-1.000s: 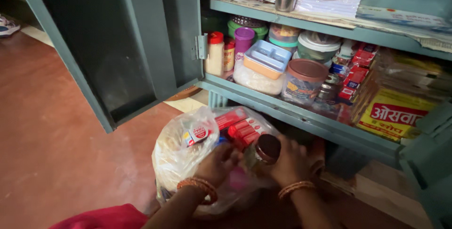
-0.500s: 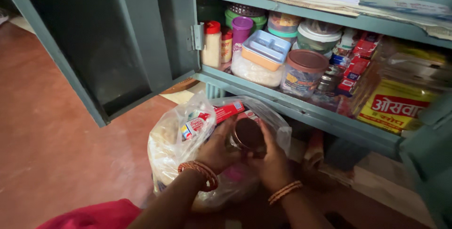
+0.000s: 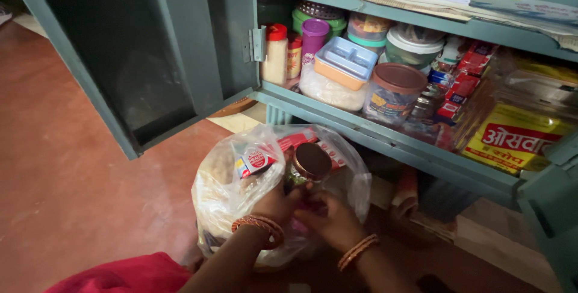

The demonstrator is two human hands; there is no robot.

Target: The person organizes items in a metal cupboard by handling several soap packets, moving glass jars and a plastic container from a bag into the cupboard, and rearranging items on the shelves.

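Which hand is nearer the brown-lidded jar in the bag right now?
Left. The left hand has fingertips up against the side of the brown-lidded jar inside the clear plastic bag; the right hand sits lower, just below the jar.

Both hands [image 3: 307, 208] hold a brown-lidded jar [image 3: 309, 166] inside a plastic bag [image 3: 226, 199].

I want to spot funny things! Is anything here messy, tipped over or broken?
Nothing looks spilled or broken. The jar with a brown lid sits tilted inside the clear plastic bag on the floor, with the left hand and right hand at its base. The cupboard shelf is crowded, but its containers stand upright.
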